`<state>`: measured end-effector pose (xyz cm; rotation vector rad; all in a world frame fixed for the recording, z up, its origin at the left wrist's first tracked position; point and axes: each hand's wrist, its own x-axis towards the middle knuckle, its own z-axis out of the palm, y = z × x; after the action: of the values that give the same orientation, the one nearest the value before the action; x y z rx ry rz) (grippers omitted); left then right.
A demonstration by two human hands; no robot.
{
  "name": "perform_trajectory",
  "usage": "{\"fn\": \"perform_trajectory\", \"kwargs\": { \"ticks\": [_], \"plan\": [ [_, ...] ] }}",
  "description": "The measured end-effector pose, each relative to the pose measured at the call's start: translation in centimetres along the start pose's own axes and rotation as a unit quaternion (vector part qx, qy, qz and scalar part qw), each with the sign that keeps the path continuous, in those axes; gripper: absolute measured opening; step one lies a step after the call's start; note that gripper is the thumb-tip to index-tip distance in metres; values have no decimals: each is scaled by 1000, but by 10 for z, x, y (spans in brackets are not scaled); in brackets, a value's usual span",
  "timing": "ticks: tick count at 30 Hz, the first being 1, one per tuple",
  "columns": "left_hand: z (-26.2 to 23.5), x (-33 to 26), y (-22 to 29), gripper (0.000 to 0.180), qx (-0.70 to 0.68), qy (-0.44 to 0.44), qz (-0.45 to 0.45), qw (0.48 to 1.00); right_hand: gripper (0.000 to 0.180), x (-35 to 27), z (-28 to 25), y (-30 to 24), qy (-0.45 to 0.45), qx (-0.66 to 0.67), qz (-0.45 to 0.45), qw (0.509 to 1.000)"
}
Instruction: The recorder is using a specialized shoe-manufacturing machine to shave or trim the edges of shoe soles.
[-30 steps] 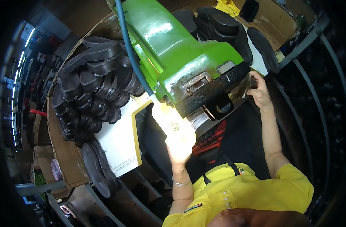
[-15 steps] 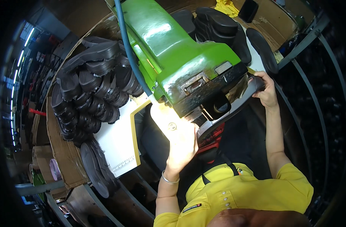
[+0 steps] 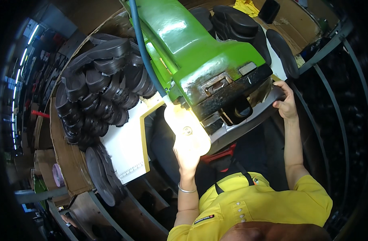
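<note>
A dark grey shoe sole (image 3: 250,125) lies slantwise under the black head of a green machine (image 3: 208,52), its outer edge facing me. My right hand (image 3: 287,103) is closed on the sole's far right end, thumb bent against it. At the left end, my left hand (image 3: 186,158) is closed round the sole; a bright lamp (image 3: 187,129) and its glare cover most of those fingers. The machine head hides the middle of the sole, so the contact between them cannot be made out.
Many dark soles (image 3: 99,84) are heaped at the left inside a cardboard wall (image 3: 69,160). More soles (image 3: 234,24) lie behind the machine. A white board (image 3: 125,148) with yellow edging is under the lamp. A blue hose (image 3: 143,48) runs down the machine's left side.
My left hand has shifted left and now sits behind the lamp. The sole has tipped slightly and moved with my hands. The whole view has swung a little, shifting the machine rightward.
</note>
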<state>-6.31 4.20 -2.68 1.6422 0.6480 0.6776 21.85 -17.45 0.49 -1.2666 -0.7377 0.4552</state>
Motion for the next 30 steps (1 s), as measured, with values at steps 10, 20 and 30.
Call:
{"fn": "perform_trajectory", "kwargs": {
  "ticks": [10,20,30],
  "plan": [
    [28,-2,27,35,121,-23,97,988,55,8,-10,9,34,57,22,998],
    [56,13,34,19,169,142,188,957,40,47,-16,42,41,165,132,977],
    [34,1,25,20,41,131,131,982,40,58,9,34,-8,132,140,981]
  ]
}}
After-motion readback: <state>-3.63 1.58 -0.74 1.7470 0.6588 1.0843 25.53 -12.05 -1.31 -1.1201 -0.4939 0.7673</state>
